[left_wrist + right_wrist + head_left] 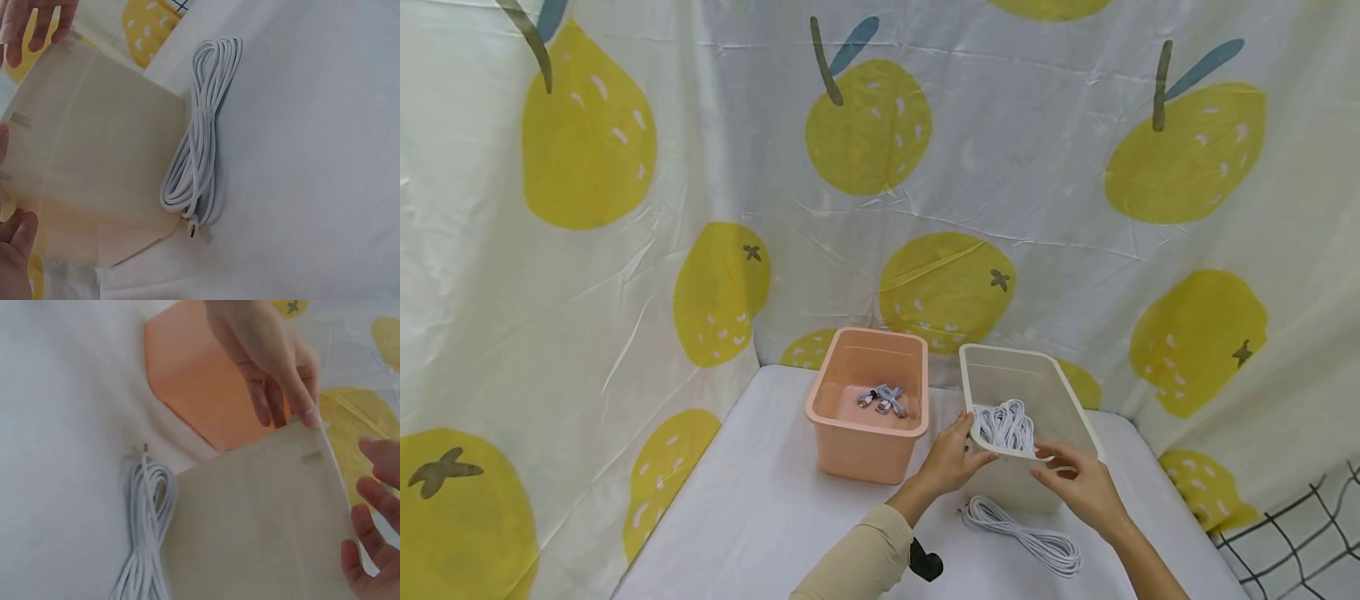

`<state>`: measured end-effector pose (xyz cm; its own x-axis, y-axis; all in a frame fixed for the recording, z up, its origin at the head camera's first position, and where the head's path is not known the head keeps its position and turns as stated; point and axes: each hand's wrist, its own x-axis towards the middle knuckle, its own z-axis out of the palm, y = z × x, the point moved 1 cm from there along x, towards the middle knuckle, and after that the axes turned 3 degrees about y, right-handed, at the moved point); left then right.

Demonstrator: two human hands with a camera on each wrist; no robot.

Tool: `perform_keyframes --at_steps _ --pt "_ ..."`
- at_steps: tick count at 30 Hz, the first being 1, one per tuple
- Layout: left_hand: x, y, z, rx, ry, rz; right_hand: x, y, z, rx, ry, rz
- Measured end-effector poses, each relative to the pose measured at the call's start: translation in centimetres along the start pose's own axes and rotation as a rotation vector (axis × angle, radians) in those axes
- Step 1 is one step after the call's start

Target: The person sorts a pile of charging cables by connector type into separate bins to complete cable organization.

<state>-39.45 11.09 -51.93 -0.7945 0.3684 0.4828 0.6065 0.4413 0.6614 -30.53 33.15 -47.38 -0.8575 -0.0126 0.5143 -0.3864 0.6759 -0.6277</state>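
Note:
A white bin (pixel 1078 408) stands on the table with white cables (pixel 1003 425) bundled inside. My left hand (pixel 973 437) holds its near-left corner, thumb on the front rim (pixel 290 415) and fingers along the side. Hovering at the near-right rim, my right hand (pixel 1052 462) has its fingers spread and loosely bent (pixel 369 512), holding nothing. A coiled white cable (pixel 1022 533) lies on the table just in front of the bin (pixel 203 144). Left of the white bin is a pink bin (pixel 868 450) with a few small grey connectors (pixel 883 400) inside.
The table (pixel 752 517) is covered in white cloth. A curtain with a yellow fruit print (pixel 865 125) closes off the back and both sides. A black wire grid (pixel 1292 533) shows at the lower right, past the table edge.

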Motion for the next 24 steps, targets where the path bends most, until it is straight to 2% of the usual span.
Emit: perform_keyframes --at_steps 7,14,17,21,24 --pt "0.0 0.0 -0.1 0.0 -0.01 -0.02 -2.7 2.5 1.9 0.007 -0.046 0.034" --pt "-0.1 0.2 -0.2 0.028 -0.01 -0.014 -5.0 5.4 3.7 -0.048 -0.151 0.203" --pt "0.0 0.2 -0.2 0.022 -0.015 -0.018 -5.7 6.5 4.5 -0.058 -0.165 0.247" --pt "0.0 0.2 -0.2 0.035 -0.003 0.003 -6.3 7.6 5.6 -0.041 -0.163 0.254" --pt "0.0 0.2 -0.1 0.037 0.001 0.014 -6.5 8.1 6.2 -0.04 -0.161 0.227"
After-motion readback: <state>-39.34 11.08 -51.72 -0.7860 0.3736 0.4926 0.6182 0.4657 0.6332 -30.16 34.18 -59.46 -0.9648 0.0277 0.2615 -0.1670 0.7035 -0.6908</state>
